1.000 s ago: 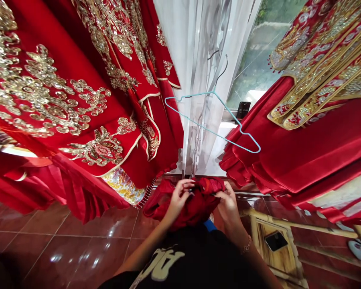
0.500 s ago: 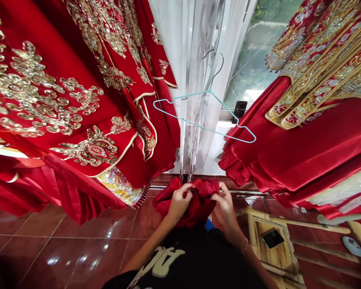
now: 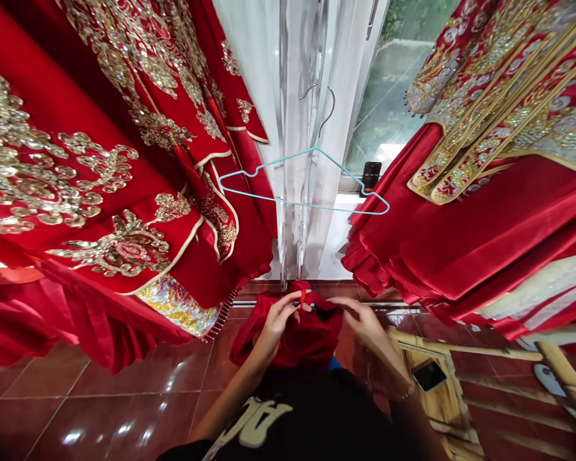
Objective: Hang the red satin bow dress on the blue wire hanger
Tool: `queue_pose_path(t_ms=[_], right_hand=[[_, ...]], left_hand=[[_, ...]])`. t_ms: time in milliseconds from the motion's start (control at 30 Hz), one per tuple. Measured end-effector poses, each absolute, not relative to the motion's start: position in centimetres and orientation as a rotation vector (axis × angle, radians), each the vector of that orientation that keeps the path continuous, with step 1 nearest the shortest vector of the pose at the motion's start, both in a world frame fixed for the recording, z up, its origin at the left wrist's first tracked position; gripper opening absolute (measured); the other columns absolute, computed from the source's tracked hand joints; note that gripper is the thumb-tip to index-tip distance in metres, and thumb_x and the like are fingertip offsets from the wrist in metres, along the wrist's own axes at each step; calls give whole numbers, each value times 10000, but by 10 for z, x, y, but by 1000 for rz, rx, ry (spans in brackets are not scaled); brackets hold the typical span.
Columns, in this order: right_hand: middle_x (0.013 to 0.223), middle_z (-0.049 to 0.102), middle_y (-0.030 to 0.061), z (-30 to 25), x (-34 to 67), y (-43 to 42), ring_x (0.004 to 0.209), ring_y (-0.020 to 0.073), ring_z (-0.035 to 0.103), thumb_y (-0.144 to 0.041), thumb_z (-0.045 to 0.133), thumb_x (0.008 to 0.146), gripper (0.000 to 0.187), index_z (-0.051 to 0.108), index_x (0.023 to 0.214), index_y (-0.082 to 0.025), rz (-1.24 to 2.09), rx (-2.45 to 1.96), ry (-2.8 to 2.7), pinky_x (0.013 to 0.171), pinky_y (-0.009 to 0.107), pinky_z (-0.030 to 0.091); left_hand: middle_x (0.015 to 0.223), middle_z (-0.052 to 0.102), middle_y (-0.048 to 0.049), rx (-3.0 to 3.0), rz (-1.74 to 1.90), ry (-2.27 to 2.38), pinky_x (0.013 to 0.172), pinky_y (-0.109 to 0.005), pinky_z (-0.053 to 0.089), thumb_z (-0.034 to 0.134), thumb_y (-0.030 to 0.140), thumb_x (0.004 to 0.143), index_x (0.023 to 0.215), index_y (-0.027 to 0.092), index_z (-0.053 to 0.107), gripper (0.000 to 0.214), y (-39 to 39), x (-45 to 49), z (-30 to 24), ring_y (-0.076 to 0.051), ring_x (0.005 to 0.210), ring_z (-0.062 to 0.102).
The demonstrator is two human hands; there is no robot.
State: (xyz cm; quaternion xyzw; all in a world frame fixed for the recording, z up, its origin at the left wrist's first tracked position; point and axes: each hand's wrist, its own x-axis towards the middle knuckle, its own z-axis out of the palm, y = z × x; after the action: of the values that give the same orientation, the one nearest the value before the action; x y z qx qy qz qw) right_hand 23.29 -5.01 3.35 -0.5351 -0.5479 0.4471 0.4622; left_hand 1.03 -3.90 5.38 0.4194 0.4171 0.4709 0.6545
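A bunched dark-red cloth garment (image 3: 304,346) lies low in front of my body. My left hand (image 3: 281,314) is closed on its upper left part, with a bright red strip (image 3: 303,298) at the fingertips. My right hand (image 3: 365,320) is at the garment's upper right edge, its forefinger reaching along the cloth and the fingers closed on that edge. Folds hide parts of the fingertips. Beyond the hands, a light-blue wire hanger (image 3: 307,205) hangs with no garment on it.
Red gowns with gold sequins (image 3: 125,246) hang at left, and a red embroidered gown (image 3: 484,237) at right. A phone showing a timer (image 3: 372,176) stands by the window. Another phone (image 3: 429,375) lies on a wooden seat (image 3: 448,410) at lower right.
My right hand has shifted outward along the garment's edge, its fingers straighter. The left hand has turned, and a bright red strip now shows at its fingertips. The view has swung slightly.
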Motion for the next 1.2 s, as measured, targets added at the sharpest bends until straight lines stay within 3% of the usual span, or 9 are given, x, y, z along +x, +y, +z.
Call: queue_pose_path(t_ms=[233,333,433,567,667,867,1000,1100,1200], right_hand=[[787,761,14,29,173,-42,786,202,686,-325,658,823,150,775,785,-239,1294,-973,-1491,824,340,564],[933,787,31,29,168,-40,938,226,715,-282,632,841,177,797,901,-257,1306,-896,-1559,936,379,551],[1095,779,47,31,172,-38,1102,247,702,-254,656,811,267,796,1037,-277,1309,-848,-1573,1029,419,525],[1019,794,28,44,207,-25,839,222,769,-321,685,809,386,746,1189,-282,1341,-960,-1394,830,407,624],[1106,783,41,69,251,-6,917,249,771,-312,768,749,368,775,1114,-263,1137,-1079,-1347,885,416,619],[1251,732,72,128,317,55,1073,291,737,-298,821,700,357,783,1047,-226,707,-1067,-1282,1023,466,559],[1202,751,86,151,349,115,1107,290,718,-233,884,590,434,776,1008,-183,739,-1028,-1257,1081,505,512],[1092,780,75,162,371,162,1115,274,715,-110,884,538,427,773,946,-178,872,-1033,-1245,1095,508,500],[984,793,73,171,380,200,1075,276,730,-44,874,517,426,771,911,-169,971,-1086,-1273,1050,487,538]], left_hand=[[959,780,-98,1180,948,985,723,-327,543,675,397,755,1096,174,764,416,-43,2,45,-202,715,652],[1111,766,-116,1228,917,997,874,-361,553,672,391,779,1082,190,774,378,-47,-9,48,-252,929,700],[1263,715,-121,1205,931,989,915,-379,556,687,341,757,1194,215,721,455,-53,-16,45,-282,1086,689],[1205,733,-119,1103,991,1023,998,-422,521,641,300,780,1413,247,526,646,-59,-36,34,-245,971,739],[1163,741,-121,993,1075,1074,994,-486,526,621,336,766,1424,242,458,684,-59,-64,25,-263,907,757],[1468,551,-152,1002,1181,1308,934,-428,569,664,336,652,1299,254,546,662,-58,-103,15,-355,1308,587],[1320,679,-140,835,1100,1242,937,-427,545,632,326,684,1356,287,535,680,-70,-93,23,-328,1121,712],[1321,685,-141,776,1098,1206,932,-412,525,567,317,738,1463,299,445,735,-80,-71,38,-295,1025,751],[1319,691,-122,745,1107,1172,916,-394,518,529,267,703,1490,311,393,800,-83,-52,48,-250,927,769]])
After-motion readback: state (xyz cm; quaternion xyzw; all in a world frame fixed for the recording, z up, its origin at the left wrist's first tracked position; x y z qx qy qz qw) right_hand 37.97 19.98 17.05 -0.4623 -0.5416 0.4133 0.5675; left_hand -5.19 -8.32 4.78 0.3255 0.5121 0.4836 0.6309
